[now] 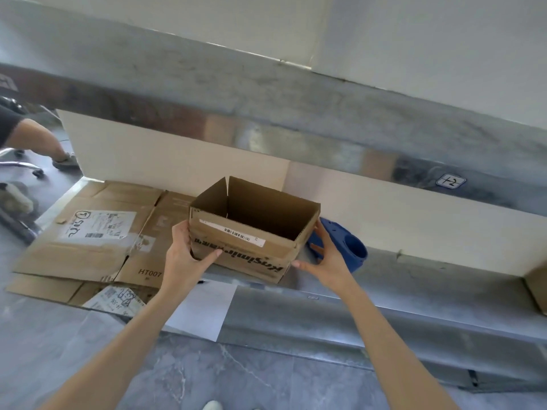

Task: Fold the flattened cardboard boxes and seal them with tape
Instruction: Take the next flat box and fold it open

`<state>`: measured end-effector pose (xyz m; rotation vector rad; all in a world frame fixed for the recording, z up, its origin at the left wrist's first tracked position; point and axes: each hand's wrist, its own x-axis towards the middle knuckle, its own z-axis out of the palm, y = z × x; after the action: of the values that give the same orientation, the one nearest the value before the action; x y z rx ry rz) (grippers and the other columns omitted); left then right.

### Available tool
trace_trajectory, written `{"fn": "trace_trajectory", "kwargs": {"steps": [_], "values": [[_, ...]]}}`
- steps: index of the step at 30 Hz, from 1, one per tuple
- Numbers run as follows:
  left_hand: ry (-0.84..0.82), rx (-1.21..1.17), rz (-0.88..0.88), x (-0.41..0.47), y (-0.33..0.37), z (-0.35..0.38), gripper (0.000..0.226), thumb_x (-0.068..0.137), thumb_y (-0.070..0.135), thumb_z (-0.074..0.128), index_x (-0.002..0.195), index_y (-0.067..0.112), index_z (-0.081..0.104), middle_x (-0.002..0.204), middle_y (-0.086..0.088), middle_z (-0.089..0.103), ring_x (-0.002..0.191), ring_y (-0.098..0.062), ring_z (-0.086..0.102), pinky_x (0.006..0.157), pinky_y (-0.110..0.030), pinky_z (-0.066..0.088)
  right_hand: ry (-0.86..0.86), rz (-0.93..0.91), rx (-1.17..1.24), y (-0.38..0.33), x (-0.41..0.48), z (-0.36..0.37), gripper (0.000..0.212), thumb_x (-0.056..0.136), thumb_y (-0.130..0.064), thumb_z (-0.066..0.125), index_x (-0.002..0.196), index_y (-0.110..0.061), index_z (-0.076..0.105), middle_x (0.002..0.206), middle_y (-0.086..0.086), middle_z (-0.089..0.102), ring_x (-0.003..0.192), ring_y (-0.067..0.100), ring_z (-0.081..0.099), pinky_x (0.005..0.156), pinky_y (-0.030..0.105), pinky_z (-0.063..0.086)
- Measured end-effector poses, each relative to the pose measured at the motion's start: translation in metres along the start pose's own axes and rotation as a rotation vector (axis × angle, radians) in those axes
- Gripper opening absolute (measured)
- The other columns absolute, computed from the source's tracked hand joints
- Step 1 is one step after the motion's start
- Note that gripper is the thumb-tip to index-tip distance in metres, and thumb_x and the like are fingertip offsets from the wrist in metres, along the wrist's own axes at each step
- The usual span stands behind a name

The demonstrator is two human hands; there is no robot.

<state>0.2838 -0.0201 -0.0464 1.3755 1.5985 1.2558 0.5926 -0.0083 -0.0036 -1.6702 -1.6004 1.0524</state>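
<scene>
- One box (251, 232) stands opened at frame centre on the desk (414, 279), its top unsealed. Flattened boxes (88, 250) wait at left.
- The left grip (183, 255) clasps its near left corner. The right grip (328, 258), fingers spread, sits by its right side, before a blue tape dispenser (355, 250).
</scene>
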Motion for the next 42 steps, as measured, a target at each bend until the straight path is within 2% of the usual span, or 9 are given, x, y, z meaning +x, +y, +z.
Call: {"fn": "trace_trajectory", "kwargs": {"steps": [3,6,10,14,19,21,29,36,42], "values": [[0.003,-0.036,0.055,-0.005,-0.001,0.001,0.083,0.076,0.015,0.086,0.138,0.029,0.032,0.132,0.010,0.060,0.127,-0.007,0.055,0.105,-0.039,0.047,0.014,-0.003,0.002,-0.006,0.001,0.000,0.104,0.077,-0.014,0.084,0.157,-0.024,0.018,0.154,-0.002,0.037,0.132,0.023,0.050,0.107,0.042,0.046],[-0.031,-0.050,0.089,-0.014,0.003,0.007,0.092,0.078,0.013,0.083,0.147,0.030,0.025,0.138,0.002,0.058,0.130,-0.012,0.054,0.109,-0.041,0.045,0.008,0.004,0.053,-0.010,0.001,-0.002,0.087,0.086,-0.002,0.073,0.153,-0.031,0.026,0.146,-0.003,0.046,0.125,0.020,0.055,0.087,0.020,0.053],[-0.096,-0.050,0.097,-0.027,0.008,0.017,0.095,0.080,0.014,0.083,0.152,0.029,0.023,0.144,0.004,0.052,0.134,-0.011,0.050,0.111,-0.042,0.043,-0.007,0.042,0.092,-0.011,-0.003,-0.006,0.079,0.091,0.007,0.062,0.152,-0.031,0.030,0.145,0.005,0.048,0.126,0.029,0.053,0.099,0.041,0.052],[-0.017,0.017,0.172,-0.023,0.020,0.016,0.087,0.079,0.015,0.084,0.150,0.015,0.034,0.151,0.003,0.040,0.140,-0.013,0.039,0.115,-0.046,0.039,-0.013,0.025,0.082,-0.013,-0.011,-0.008,0.082,0.088,-0.001,0.070,0.155,-0.025,0.028,0.136,-0.003,0.053,0.115,0.014,0.057,0.096,0.034,0.054],[0.037,-0.008,0.287,-0.008,0.039,0.011,0.075,0.078,0.008,0.083,0.142,0.010,0.044,0.140,0.002,0.043,0.129,-0.004,0.047,0.105,-0.021,0.045,0.054,-0.071,0.055,-0.021,-0.019,-0.007,0.077,0.083,-0.004,0.077,0.148,-0.019,0.039,0.146,0.003,0.047,0.129,0.022,0.052,0.105,0.048,0.048],[0.044,-0.002,0.318,-0.006,0.043,0.012,0.071,0.078,0.009,0.083,0.139,0.012,0.046,0.137,0.006,0.044,0.125,-0.001,0.049,0.102,-0.015,0.045,0.094,-0.119,0.034,-0.024,-0.020,-0.005,0.070,0.082,-0.008,0.079,0.143,-0.018,0.047,0.145,0.002,0.043,0.131,0.019,0.048,0.105,0.046,0.049],[-0.077,0.094,0.340,-0.004,0.041,0.003,0.071,0.079,0.020,0.084,0.137,0.030,0.044,0.135,0.014,0.051,0.124,-0.002,0.050,0.104,-0.030,0.047,0.132,-0.088,-0.013,-0.022,-0.017,-0.005,0.055,0.086,-0.032,0.076,0.136,-0.026,0.054,0.133,-0.003,0.058,0.125,0.015,0.053,0.106,0.035,0.047],[-0.163,0.144,0.416,0.007,0.046,-0.001,0.061,0.082,0.024,0.081,0.135,0.031,0.051,0.137,0.022,0.043,0.129,-0.006,0.047,0.105,-0.036,0.047,0.057,-0.091,-0.031,-0.020,-0.015,-0.017,0.008,0.093,-0.012,0.067,0.099,-0.017,0.063,0.104,0.002,0.071,0.104,0.022,0.066,0.091,0.036,0.054],[-0.205,0.237,0.472,0.004,0.044,0.009,0.046,0.083,0.024,0.080,0.123,0.027,0.057,0.135,0.017,0.046,0.124,-0.004,0.044,0.101,-0.022,0.039,-0.007,-0.130,-0.017,-0.019,-0.012,-0.021,0.011,0.090,-0.005,0.069,0.101,-0.001,0.067,0.122,-0.002,0.065,0.132,0.011,0.052,0.102,0.030,0.050]]}}
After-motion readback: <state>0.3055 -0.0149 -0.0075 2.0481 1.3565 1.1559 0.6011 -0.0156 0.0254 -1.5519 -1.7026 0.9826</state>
